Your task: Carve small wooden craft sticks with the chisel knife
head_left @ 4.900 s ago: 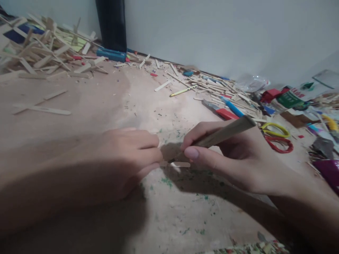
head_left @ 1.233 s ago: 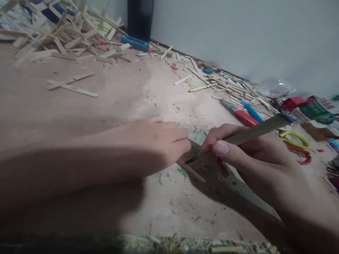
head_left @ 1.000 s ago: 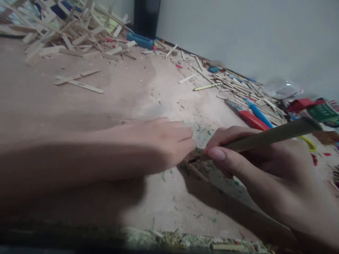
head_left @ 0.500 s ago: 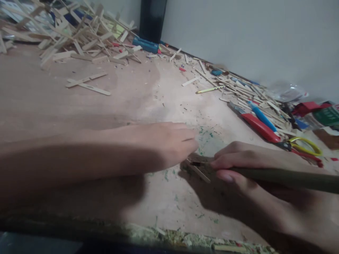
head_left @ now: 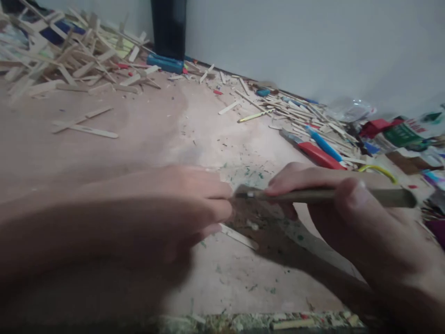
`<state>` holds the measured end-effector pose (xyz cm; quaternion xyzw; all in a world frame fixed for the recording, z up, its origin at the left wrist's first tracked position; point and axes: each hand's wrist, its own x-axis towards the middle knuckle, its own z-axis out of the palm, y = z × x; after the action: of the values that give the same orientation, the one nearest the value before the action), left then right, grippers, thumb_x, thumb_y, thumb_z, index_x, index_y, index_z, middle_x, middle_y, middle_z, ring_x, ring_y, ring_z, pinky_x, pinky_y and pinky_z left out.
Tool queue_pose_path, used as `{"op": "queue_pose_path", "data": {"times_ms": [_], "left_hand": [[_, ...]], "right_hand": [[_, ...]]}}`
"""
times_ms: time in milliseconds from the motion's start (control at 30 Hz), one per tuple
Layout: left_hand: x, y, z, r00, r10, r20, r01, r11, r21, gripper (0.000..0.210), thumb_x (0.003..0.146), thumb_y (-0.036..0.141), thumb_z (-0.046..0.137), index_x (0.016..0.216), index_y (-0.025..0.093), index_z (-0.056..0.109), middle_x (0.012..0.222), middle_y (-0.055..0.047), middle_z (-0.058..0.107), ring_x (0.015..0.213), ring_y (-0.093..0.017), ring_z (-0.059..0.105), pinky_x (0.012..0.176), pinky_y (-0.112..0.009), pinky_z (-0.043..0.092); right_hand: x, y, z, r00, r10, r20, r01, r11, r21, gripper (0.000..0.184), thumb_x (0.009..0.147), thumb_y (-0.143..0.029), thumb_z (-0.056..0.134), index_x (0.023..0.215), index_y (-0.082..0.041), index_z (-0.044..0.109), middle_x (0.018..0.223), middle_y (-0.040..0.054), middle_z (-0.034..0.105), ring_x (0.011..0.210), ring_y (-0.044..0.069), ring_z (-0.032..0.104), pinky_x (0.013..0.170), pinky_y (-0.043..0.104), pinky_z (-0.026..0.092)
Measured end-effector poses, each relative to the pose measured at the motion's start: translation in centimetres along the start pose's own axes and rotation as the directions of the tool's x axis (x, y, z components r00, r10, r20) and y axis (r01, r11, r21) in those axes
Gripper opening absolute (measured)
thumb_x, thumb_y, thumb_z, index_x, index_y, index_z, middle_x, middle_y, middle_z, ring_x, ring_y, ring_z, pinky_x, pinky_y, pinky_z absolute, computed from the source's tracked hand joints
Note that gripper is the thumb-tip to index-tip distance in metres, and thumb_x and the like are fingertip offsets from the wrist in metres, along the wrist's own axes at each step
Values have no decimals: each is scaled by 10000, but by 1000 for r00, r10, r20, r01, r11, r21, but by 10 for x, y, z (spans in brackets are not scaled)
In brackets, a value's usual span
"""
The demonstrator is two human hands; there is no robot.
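My left hand (head_left: 198, 199) is closed low over the table, fingers together and pointing right. A flat wooden craft stick (head_left: 239, 236) pokes out from beneath its fingertips, and the stick's other end is hidden. In my right hand (head_left: 361, 222) is a slim tool (head_left: 313, 195) with a long olive-brown handle and a short dark metal end. The thumb lies along the handle, which is held nearly level. Its metal end points left, close to my left fingertips; whether it touches anything I cannot tell.
Two crossed sticks (head_left: 86, 127) lie at left, before a tangled stick pile (head_left: 79, 60). Along the wall at right are more sticks (head_left: 306, 113), a red-handled cutter (head_left: 320, 154), a blue pen-like tool (head_left: 323, 143) and a yellow handle loop (head_left: 378, 172). Green scraps (head_left: 253, 171) dot the wooden table (head_left: 156, 139).
The tool has lifted and turned more level, and my right thumb has moved on top of its handle. My left hand has shifted left in view; the background has slid left too.
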<state>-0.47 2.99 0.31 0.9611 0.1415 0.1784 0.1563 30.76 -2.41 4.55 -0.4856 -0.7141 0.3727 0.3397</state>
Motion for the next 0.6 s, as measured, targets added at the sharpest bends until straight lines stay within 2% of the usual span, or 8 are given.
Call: {"op": "queue_pose_path", "data": {"times_ms": [133, 200, 233, 300, 367, 400, 433, 600], "left_hand": [[1, 5, -6, 999, -32, 34, 35, 995, -93, 299, 1064, 14, 778, 902, 255, 710, 964, 19, 812, 854, -188, 720, 791, -353, 530], [1, 6, -2, 999, -42, 13, 44, 993, -111, 323, 1086, -2, 795, 898, 248, 714, 930, 38, 805, 832, -172, 703, 804, -342, 523], [1, 6, 1, 999, -44, -6, 43, 993, -113, 332, 1080, -10, 819, 897, 245, 709, 913, 48, 800, 817, -165, 691, 802, -339, 514], [1, 5, 7, 998, -47, -43, 42, 993, -110, 327, 1079, 6, 860, 910, 243, 710, 914, 55, 807, 819, -163, 686, 814, -347, 503], [0, 2, 13, 997, -56, -61, 50, 993, -109, 288, 1115, 55, 847, 933, 244, 729, 920, 49, 812, 821, -174, 682, 830, -375, 488], [0, 0, 16, 996, -65, -67, 58, 992, -108, 285, 1134, 83, 825, 923, 248, 728, 903, 45, 801, 808, -183, 663, 828, -394, 469], [0, -2, 18, 995, -74, -74, 65, 992, -109, 292, 1146, 105, 798, 905, 252, 722, 879, 40, 787, 793, -192, 641, 826, -412, 448], [3, -6, 22, 991, -117, -59, 107, 983, -151, 266, 1085, 145, 731, 852, 275, 722, 837, 18, 788, 813, -225, 649, 837, -441, 402]], "right_hand": [[14, -5, -5, 999, 23, 26, -27, 985, 170, 612, 1109, -983, 845, 964, -428, 1058, 1040, 72, 914, 1062, 319, 853, 960, 441, 751], [18, -11, -5, 999, 35, -20, -31, 988, 152, 577, 1170, -879, 855, 851, -428, 1019, 1109, 79, 905, 1240, 324, 851, 1126, 439, 729], [19, -15, -4, 998, 40, -53, -30, 984, 177, 579, 1213, -780, 853, 780, -416, 975, 1048, 75, 872, 1190, 306, 856, 1101, 426, 732], [20, -24, 2, 986, 113, -121, -73, 952, 296, 638, 1246, -627, 838, 660, -377, 843, 799, 45, 717, 805, 251, 788, 793, 398, 716], [23, -32, 11, 968, 215, -132, -142, 896, 422, 748, 1183, -660, 895, 549, -328, 677, 596, 2, 476, 453, 176, 431, 443, 382, 434], [24, -36, 14, 963, 243, -121, -167, 881, 443, 808, 1140, -723, 923, 520, -314, 606, 562, -6, 396, 423, 160, 293, 395, 390, 303], [25, -39, 16, 962, 249, -109, -181, 886, 426, 845, 1104, -788, 934, 518, -311, 555, 558, -1, 367, 438, 167, 254, 392, 400, 258], [17, -40, 9, 998, 58, 21, -60, 986, 154, 620, 1064, -865, 902, 772, -367, 678, 711, 61, 556, 681, 315, 592, 542, 483, 549]]}}
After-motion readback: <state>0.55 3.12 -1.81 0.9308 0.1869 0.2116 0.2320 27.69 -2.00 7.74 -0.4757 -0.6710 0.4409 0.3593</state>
